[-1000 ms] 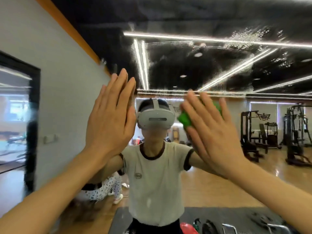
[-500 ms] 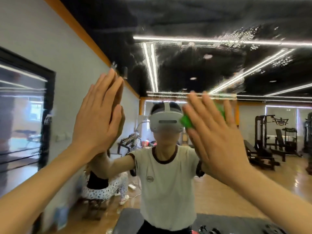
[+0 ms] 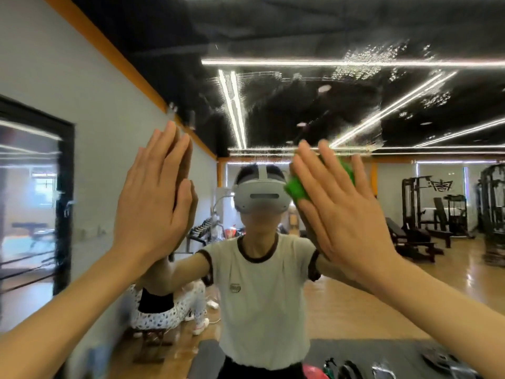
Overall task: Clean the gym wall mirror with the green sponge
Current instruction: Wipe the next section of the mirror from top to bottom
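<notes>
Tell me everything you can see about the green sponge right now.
The green sponge is bright green with a rough, nubbly surface, and looks soft. Most of it is hidden behind the right hand, whose straight, spread fingers press it flat against the wall mirror at about head height. Only its left edge and a sliver between two fingers show, so its full shape cannot be told. Wet streaks and droplets mark the glass above it.
</notes>
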Action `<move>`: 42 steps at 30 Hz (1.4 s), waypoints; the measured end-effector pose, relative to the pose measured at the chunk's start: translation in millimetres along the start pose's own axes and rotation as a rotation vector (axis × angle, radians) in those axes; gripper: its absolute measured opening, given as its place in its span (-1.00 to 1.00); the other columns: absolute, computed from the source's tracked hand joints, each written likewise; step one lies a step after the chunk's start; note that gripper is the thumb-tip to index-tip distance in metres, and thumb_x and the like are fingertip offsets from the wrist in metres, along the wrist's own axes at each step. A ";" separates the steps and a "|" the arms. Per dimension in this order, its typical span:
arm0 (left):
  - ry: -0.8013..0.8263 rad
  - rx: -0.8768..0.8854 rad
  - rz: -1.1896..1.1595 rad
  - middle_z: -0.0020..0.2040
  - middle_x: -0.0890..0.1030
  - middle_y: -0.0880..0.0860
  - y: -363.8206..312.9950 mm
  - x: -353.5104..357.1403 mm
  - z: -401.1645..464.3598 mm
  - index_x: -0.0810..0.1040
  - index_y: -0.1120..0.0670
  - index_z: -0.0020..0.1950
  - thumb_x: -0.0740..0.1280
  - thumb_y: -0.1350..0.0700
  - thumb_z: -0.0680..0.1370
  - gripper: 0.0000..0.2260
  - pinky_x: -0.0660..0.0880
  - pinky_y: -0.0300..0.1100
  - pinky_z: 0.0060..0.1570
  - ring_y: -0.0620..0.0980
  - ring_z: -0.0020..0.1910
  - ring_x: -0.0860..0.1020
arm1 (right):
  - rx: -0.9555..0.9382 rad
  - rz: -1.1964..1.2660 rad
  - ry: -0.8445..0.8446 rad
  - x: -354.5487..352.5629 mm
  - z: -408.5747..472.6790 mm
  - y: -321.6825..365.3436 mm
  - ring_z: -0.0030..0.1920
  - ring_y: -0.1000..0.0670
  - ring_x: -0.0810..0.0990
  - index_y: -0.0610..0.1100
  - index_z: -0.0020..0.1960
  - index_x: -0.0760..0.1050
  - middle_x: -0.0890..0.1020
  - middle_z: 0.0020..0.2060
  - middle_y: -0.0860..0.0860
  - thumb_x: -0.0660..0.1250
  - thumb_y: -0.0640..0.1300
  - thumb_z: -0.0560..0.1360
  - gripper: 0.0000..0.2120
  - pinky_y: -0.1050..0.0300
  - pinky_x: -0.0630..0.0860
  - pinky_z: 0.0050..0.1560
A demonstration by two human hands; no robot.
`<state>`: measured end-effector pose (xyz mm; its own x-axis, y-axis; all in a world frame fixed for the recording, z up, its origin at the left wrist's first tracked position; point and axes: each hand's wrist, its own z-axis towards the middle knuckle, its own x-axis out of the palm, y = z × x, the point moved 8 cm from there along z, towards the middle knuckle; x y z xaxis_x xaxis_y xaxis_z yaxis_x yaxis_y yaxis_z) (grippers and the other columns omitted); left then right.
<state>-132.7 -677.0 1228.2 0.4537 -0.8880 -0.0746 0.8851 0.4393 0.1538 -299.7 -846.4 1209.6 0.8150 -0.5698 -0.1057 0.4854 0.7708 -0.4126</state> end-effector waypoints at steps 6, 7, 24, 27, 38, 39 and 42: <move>-0.020 -0.007 -0.016 0.66 0.08 0.08 -1.0 0.4 -0.6 0.13 0.12 0.64 0.08 0.07 0.68 -0.48 -0.16 -0.20 0.59 -0.10 0.62 -0.08 | 0.054 0.015 -0.034 -2.3 20.1 10.0 0.60 -0.17 0.04 -0.22 0.60 0.18 0.18 0.59 -0.19 -0.08 0.00 0.72 -0.48 -0.15 -0.19 0.58; -0.028 -0.002 -0.021 0.66 0.09 0.08 -1.5 -0.2 -0.5 0.13 0.12 0.64 0.09 0.08 0.68 -0.48 -0.17 -0.20 0.59 -0.10 0.62 -0.08 | 0.122 0.028 -0.069 -2.4 40.9 12.2 0.60 -0.18 0.04 -0.21 0.60 0.17 0.18 0.59 -0.18 -0.06 -0.01 0.71 -0.48 -0.18 -0.18 0.57; -0.021 0.034 -0.021 0.66 0.07 0.14 -2.8 0.9 0.8 0.08 0.14 0.65 0.03 0.04 0.68 -0.47 -0.19 -0.17 0.59 0.09 0.64 0.01 | 0.560 -0.001 -0.118 -12.3 79.9 -28.3 0.63 -0.10 -0.07 -0.18 0.63 0.04 0.05 0.63 -0.11 -0.22 0.04 0.69 -0.42 -0.14 -0.21 0.60; -0.023 0.034 -0.023 0.65 0.11 0.15 -4.0 -0.4 0.7 0.14 0.17 0.63 0.02 0.05 0.69 -0.49 -0.16 -0.16 0.60 0.09 0.64 0.03 | 0.157 -0.082 -0.070 7.5 130.3 57.0 0.62 -0.10 0.05 -0.15 0.61 0.15 0.16 0.61 -0.10 -0.21 0.04 0.67 -0.42 -0.11 -0.20 0.56; -0.003 0.015 0.001 0.66 0.08 0.07 -2.0 2.6 0.3 0.12 0.13 0.65 -0.02 0.00 0.69 -0.47 -0.15 -0.18 0.60 0.00 0.65 -0.01 | 0.577 -0.024 -0.119 -26.9 43.0 -132.5 0.63 -0.08 -0.08 -0.18 0.63 0.07 0.06 0.63 -0.10 -0.17 0.02 0.70 -0.45 -0.08 -0.25 0.59; -0.003 0.014 0.000 0.66 0.08 0.08 -2.5 2.8 0.2 0.13 0.14 0.65 -0.02 0.00 0.69 -0.47 -0.14 -0.18 0.60 0.01 0.65 0.00 | 0.639 -0.014 -0.146 -28.1 40.3 -134.7 0.63 -0.10 -0.07 -0.19 0.63 0.08 0.06 0.63 -0.11 -0.17 0.01 0.70 -0.45 -0.12 -0.23 0.59; 0.001 0.015 -0.013 0.66 0.09 0.08 -0.7 5.6 -0.4 0.13 0.14 0.65 -0.04 -0.01 0.69 -0.47 -0.10 -0.12 0.61 0.04 0.64 0.02 | 0.558 0.057 -0.194 -23.3 64.5 -81.8 0.62 -0.13 0.02 -0.20 0.59 0.17 0.16 0.61 -0.13 -0.08 -0.06 0.67 -0.47 -0.19 -0.16 0.60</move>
<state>-130.7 -682.2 1227.3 0.4422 -0.8935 -0.0779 0.8893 0.4254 0.1678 -338.0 -877.8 1304.2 0.8623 -0.5007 0.0756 0.4890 0.8622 0.1323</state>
